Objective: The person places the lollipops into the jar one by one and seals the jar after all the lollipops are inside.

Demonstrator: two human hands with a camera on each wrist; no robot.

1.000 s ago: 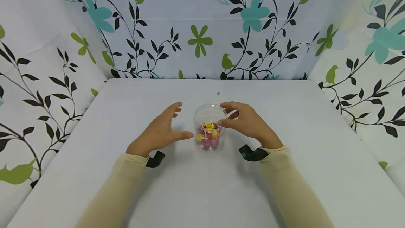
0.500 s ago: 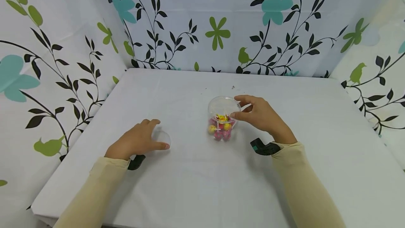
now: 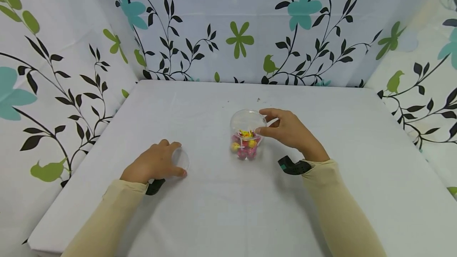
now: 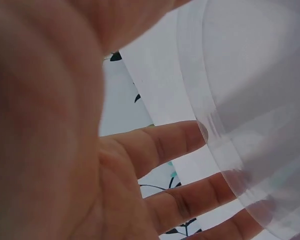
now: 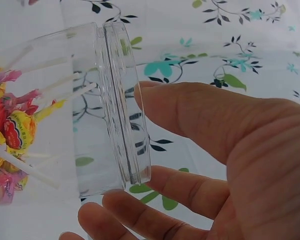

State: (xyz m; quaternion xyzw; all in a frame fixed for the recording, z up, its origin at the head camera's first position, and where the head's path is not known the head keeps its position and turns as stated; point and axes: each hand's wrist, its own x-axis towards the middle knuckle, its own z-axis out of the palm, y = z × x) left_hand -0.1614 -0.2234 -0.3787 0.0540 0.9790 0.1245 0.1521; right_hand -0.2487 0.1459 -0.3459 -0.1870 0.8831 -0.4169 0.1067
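Observation:
A clear plastic jar [image 3: 246, 146] stands upright on the table, with several wrapped lollipops [image 5: 20, 130] in yellow, red and pink inside it. At the jar's top, my right hand [image 3: 285, 130] grips the rim [image 5: 121, 105], thumb on one side and fingers on the other. Whether a cover sits on that rim cannot be told. Off to the left and low over the table, my left hand [image 3: 153, 162] holds a round transparent lid [image 3: 181, 159] by its edge. Through the lid [image 4: 260, 90] the left wrist view shows some of my fingertips [image 4: 237, 180].
A white cloth covers the table [image 3: 214, 209]. Small dark specks [image 3: 258, 99] lie near its far side. Curtains [image 3: 200, 11] with leaves, flowers and birds hang behind and on both sides.
My left hand has moved away from the jar to the left and nearer to me, and the lid now shows in it. My right hand stays on the jar. The head view has shifted.

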